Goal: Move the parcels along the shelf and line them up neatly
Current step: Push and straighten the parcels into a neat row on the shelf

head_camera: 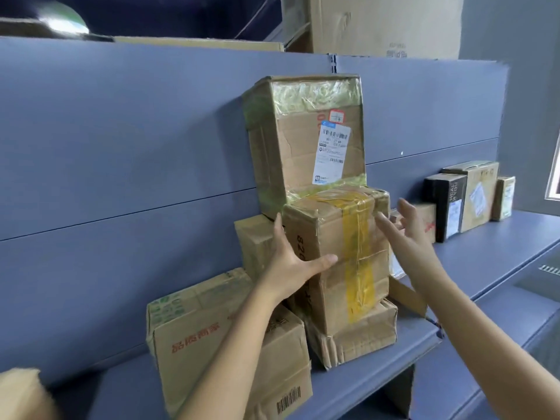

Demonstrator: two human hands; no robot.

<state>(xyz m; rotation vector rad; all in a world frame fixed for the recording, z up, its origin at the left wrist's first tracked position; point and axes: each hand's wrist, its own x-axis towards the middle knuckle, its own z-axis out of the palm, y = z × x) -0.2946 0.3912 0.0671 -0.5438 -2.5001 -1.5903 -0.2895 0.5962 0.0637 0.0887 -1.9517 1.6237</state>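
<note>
Your left hand (291, 262) grips the yellow-taped parcel (342, 256), fingers spread; right hand (406, 225) open beside it; the stack stays unsorted, the far row (466, 198) looks aligned.

Up top, a large plain cardboard carton (385, 25) stands above the blue-grey metal back panel (121, 140), faint print low on its right side. Left of it, a flat cardboard sheet (197, 43) lies along the panel's upper edge. Far left, a shiny green rounded object (65, 18) catches the light, too blurred to identify. On the right, a grey painted wall (527, 86), with a bright white-framed window edge (555, 177) just showing.
</note>
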